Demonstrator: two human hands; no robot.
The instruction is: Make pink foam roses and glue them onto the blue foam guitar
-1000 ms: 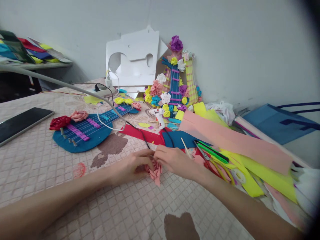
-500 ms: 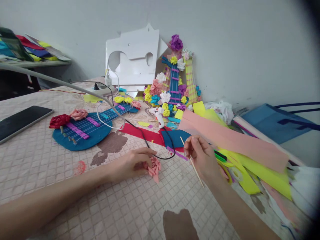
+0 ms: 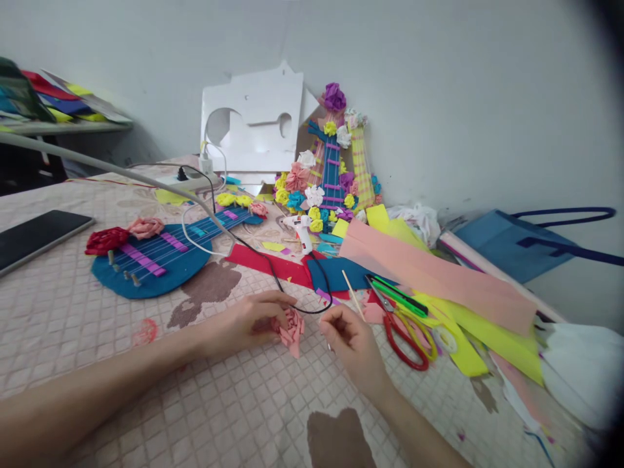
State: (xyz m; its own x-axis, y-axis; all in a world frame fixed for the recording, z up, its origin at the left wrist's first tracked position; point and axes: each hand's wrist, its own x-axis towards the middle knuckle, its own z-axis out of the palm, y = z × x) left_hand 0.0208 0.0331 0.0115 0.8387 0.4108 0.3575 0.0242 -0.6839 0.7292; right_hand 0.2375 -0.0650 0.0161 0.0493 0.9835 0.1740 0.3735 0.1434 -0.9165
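Pink crumpled-paper flower (image 3: 291,330) lies on the cloth-covered counter (image 3: 219,406), just right of the left hand (image 3: 251,324), the nearer one, whose bent fingers pinch its side; its loose tip points toward the person. The right hand (image 3: 355,348), apart, curls its fingers, contents unclear. Beyond: one white glue gun (image 3: 303,235), one green-and-black cutter (image 3: 400,296), one flat blue toy guitar (image 3: 188,268).

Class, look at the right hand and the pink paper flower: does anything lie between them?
Nothing visible stands between the right hand and the pink paper flower; bare tablecloth shows in the gap. The black cord curves just beyond, along the gap's far side.
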